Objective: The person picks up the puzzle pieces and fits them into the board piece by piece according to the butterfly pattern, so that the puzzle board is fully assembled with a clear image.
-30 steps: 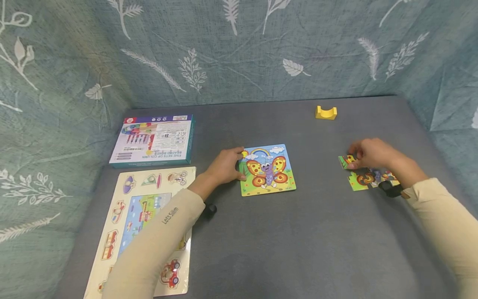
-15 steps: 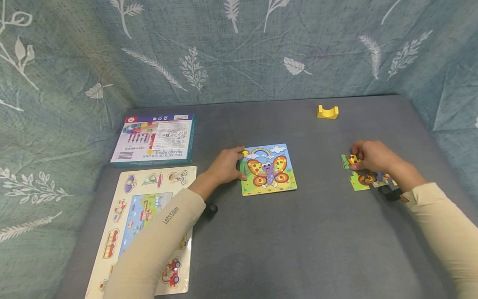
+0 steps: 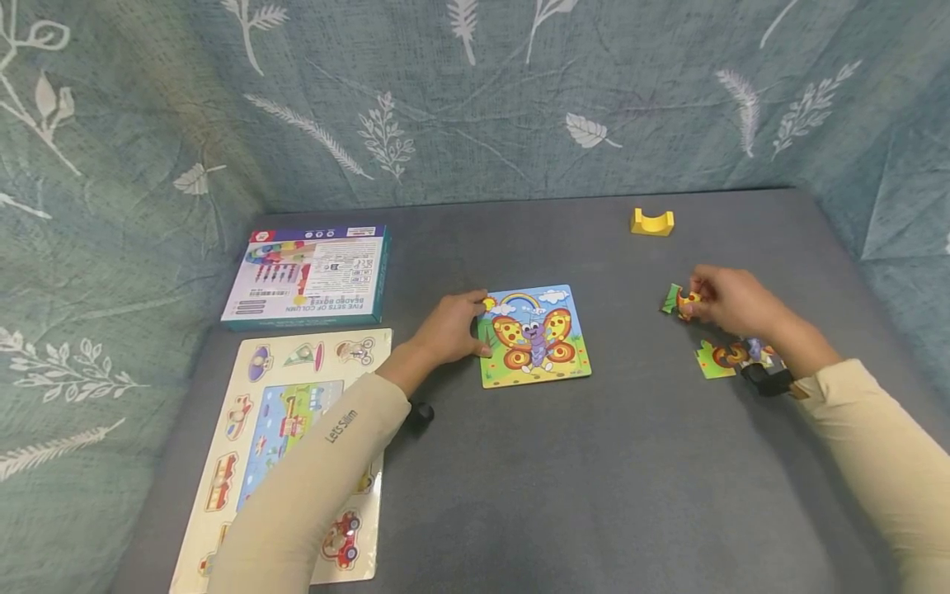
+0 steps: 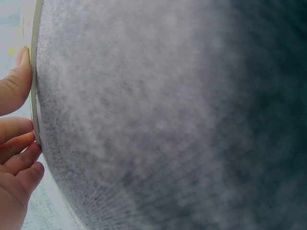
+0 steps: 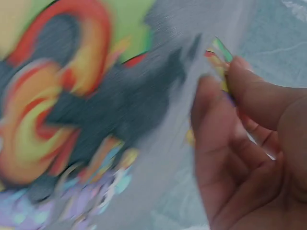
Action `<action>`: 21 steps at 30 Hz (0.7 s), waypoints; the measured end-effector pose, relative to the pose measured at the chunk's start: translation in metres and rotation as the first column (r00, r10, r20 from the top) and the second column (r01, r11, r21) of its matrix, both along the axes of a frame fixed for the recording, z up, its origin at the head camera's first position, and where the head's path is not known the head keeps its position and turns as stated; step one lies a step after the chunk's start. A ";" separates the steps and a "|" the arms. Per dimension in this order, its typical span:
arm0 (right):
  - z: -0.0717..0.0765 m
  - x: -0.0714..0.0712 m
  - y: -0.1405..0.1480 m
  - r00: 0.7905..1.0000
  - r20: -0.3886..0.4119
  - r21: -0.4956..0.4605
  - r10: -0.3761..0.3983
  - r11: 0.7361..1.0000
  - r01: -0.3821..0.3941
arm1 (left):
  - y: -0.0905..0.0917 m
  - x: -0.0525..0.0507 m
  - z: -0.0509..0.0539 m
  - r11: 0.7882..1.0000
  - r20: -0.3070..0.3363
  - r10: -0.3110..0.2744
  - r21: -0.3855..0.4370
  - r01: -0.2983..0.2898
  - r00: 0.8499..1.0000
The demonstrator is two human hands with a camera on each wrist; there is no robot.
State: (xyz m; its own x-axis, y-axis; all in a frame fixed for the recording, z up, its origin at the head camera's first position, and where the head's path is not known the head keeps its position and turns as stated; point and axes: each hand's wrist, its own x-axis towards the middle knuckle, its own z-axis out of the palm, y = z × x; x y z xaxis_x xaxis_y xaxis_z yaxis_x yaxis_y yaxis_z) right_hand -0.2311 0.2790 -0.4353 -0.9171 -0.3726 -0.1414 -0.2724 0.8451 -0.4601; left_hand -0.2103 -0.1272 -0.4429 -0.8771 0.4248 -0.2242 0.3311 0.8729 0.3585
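Observation:
A square butterfly puzzle [image 3: 536, 334] with a rainbow and clouds lies flat at mid-table. My left hand [image 3: 449, 330] grips its left edge, index finger near the upper corner and thumb lower down; the left wrist view has the fingers [image 4: 21, 155] and thumb right at that thin edge. Farther right, my right hand [image 3: 738, 304] pinches a small green, red and yellow puzzle piece [image 3: 673, 299], tilted up off the table. Below that hand lie other joined puzzle pieces [image 3: 716, 360] with an orange wing and purple body, partly hidden by the wrist and its camera.
At the left stands a flat box [image 3: 304, 280] labelled beaded boxes. In front of it a large vehicle puzzle board [image 3: 364, 495] lies partly under the left sleeve. A yellow arched block [image 3: 652, 223] sits near the back edge, before a leaf-patterned curtain [image 3: 475, 107].
The right hand has raised the puzzle piece off the table and tilted it, moving slightly up and left. Its lower neighbours stay on the table. The left hand stays on the butterfly puzzle.

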 end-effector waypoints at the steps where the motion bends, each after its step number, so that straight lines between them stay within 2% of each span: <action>1: 0.002 -0.001 -0.004 1.000 0.002 -0.023 -0.009 1.000 0.009 | 0.000 0.000 0.000 1.000 0.002 0.002 0.002 -0.002 1.000; 3: 0.005 -0.002 -0.014 0.999 0.004 -0.080 -0.041 0.996 0.041 | 0.000 0.001 0.000 1.000 0.006 0.004 0.001 -0.004 1.000; 6: 0.008 -0.005 -0.033 0.997 -0.044 -0.159 -0.069 0.985 0.061 | -0.001 0.001 0.001 1.000 0.007 0.006 0.002 -0.006 1.000; 8: 0.009 -0.008 -0.046 0.994 -0.087 -0.196 -0.068 0.979 0.050 | -0.001 0.001 0.001 1.000 0.006 0.006 0.001 -0.006 1.000; 11: 0.011 -0.012 -0.067 0.994 -0.101 -0.228 -0.030 0.974 0.007 | -0.001 0.001 0.001 1.000 0.005 0.003 -0.002 -0.003 1.000; 13: 0.011 -0.013 -0.081 0.997 -0.077 -0.255 0.007 0.967 -0.027 | -0.001 0.001 0.001 1.000 0.006 0.005 -0.004 -0.005 1.000; 16: 0.011 -0.014 -0.105 0.997 0.008 -0.337 0.074 0.939 -0.067 | -0.001 0.001 0.002 1.000 0.007 0.003 -0.007 -0.003 1.000; 18: 0.009 -0.012 -0.121 0.990 0.075 -0.405 0.119 0.911 -0.079 | -0.001 0.001 0.002 1.000 0.005 0.000 -0.006 0.000 1.000; 21: 0.004 -0.009 -0.144 0.966 0.169 -0.488 0.193 0.869 -0.088 | -0.001 0.000 0.002 1.000 0.001 -0.006 -0.004 0.006 1.000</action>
